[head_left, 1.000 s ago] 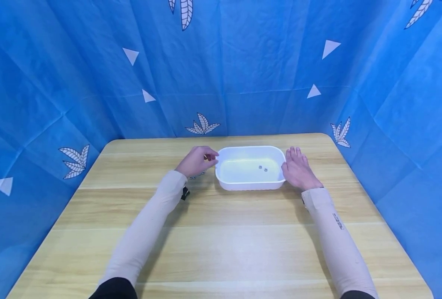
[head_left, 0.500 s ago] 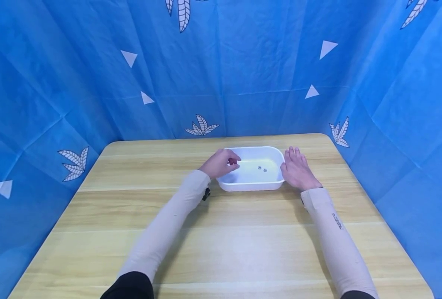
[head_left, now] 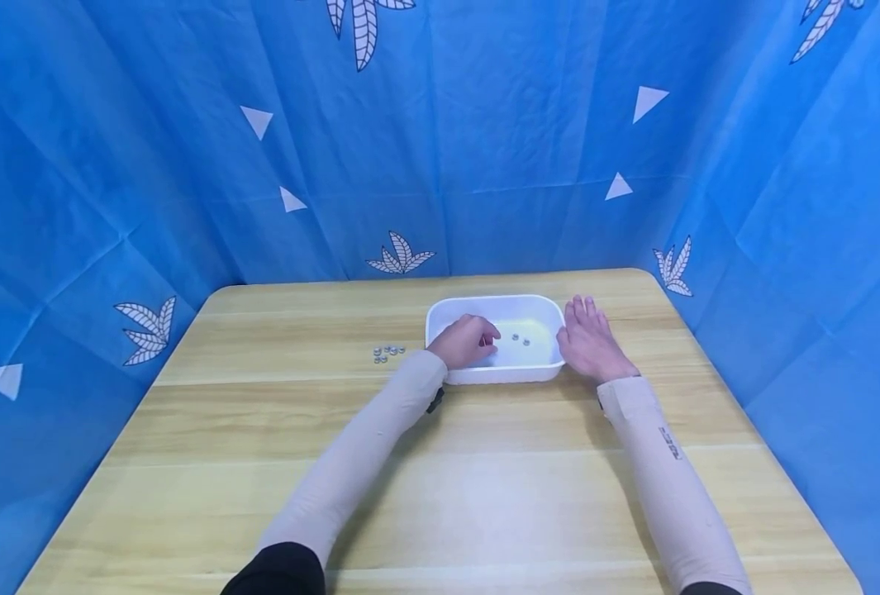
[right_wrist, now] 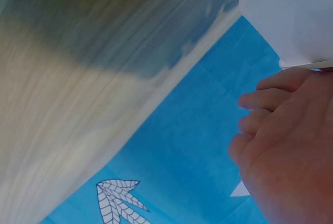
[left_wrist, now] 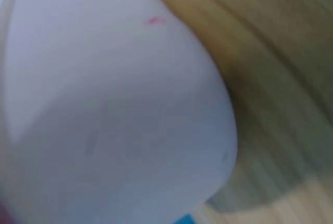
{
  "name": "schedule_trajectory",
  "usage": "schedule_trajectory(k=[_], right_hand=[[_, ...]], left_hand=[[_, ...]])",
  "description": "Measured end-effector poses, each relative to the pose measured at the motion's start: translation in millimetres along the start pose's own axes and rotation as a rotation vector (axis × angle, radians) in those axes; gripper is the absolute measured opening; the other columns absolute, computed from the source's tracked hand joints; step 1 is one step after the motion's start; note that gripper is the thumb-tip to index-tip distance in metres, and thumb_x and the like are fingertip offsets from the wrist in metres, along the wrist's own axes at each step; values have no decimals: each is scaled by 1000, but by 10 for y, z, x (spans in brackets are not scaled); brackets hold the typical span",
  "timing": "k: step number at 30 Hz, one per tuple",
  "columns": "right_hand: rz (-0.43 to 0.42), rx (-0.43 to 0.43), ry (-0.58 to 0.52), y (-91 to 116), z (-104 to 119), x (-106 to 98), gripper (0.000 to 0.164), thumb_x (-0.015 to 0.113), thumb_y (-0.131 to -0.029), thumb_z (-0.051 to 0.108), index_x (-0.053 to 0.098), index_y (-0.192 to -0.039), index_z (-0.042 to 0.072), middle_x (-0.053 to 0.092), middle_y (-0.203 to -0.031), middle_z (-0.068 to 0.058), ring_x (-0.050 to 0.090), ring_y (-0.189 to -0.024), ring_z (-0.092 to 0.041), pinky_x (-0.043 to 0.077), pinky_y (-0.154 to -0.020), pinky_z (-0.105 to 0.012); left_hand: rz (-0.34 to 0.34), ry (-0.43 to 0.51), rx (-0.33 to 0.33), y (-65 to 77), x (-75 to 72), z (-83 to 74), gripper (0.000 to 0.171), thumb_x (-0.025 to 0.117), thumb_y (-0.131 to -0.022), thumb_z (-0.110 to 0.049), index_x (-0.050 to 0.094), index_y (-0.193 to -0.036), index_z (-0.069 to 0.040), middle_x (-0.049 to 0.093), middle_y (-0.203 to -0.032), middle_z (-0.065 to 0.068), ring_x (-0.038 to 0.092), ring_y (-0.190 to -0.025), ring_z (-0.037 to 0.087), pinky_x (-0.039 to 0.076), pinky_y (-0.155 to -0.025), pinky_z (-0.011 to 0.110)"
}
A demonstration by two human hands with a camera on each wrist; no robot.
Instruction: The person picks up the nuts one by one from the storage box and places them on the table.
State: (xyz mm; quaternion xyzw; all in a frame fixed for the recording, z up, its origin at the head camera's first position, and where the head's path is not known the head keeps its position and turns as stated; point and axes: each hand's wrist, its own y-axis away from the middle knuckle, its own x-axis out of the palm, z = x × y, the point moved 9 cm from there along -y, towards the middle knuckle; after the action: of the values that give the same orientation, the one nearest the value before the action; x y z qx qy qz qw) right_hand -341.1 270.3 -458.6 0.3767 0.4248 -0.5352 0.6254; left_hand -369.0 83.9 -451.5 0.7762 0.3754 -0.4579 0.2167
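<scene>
A white plastic tub (head_left: pixel 499 374) stands towards the back of the wooden table. My left hand (head_left: pixel 463 340) is over its left part, thumb and index finger bent towards each other; I cannot tell whether something small is between them. To the right of these fingers, two small shiny metal pieces like nuts (head_left: pixel 520 340) lie on the tub floor. My right hand (head_left: pixel 591 340) rests against the tub's right end, fingers straight and pointing away. In the right wrist view its fingers (right_wrist: pixel 265 98) lie beside the tub rim. Only the tub's outer wall (left_wrist: pixel 125 104) fills the left wrist view.
Several similar metal pieces (head_left: pixel 389 353) lie in a loose group on the wooden table (head_left: pixel 484 479), left of the tub. A blue patterned curtain (head_left: pixel 514 140) hangs along the back and both sides of the table.
My left hand has moved right, from beside the tub's left end to over its inside, uncovering the metal pieces on the table. The right hand has stayed at the tub's right end.
</scene>
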Motion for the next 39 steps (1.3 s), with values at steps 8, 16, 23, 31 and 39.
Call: schedule_trajectory(k=[8,16,23,31,39], right_hand=[[6,6,2,7,0,13,65,20,-109,26,8,-160,-12,-5,-170,-30,-11,-159,-47,-4,-130,-61],[2,-2,8,6,11,11,64,21,-109,26,9,-160,-12,-3,-170,-30,-10,-159,-47,-2,-130,-61],[0,-8,6,-3,33,20,64,22,-109,25,9,-160,-12,-3,-171,-30,-9,-159,-47,-2,-131,-61],[-3,-11,12,-5,27,20,64,21,-109,25,10,-159,-13,-1,-170,-31,-9,-159,-48,-2,-130,-61],[-9,-9,18,-4,23,24,64,21,-109,25,10,-159,-12,-1,-170,-30,-7,-160,-47,1,-131,-61]], left_hand=[[-6,9,-48,-38,78,-4,28,71,-97,-12,74,-125,-7,77,-109,9,69,-99,19,58,-96,33],[-22,37,-70,-124,154,-56,28,71,-97,-11,75,-124,-8,78,-115,9,71,-107,20,58,-100,34],[-27,37,-135,-181,222,-52,28,69,-99,-13,75,-126,-10,76,-117,7,68,-107,19,58,-99,33],[-15,-14,-162,-240,272,-38,38,64,-101,-17,66,-138,-9,73,-118,8,66,-106,18,56,-102,33],[49,-42,-156,-255,342,-28,40,55,-106,-19,60,-145,-13,67,-135,9,63,-115,19,54,-106,36]])
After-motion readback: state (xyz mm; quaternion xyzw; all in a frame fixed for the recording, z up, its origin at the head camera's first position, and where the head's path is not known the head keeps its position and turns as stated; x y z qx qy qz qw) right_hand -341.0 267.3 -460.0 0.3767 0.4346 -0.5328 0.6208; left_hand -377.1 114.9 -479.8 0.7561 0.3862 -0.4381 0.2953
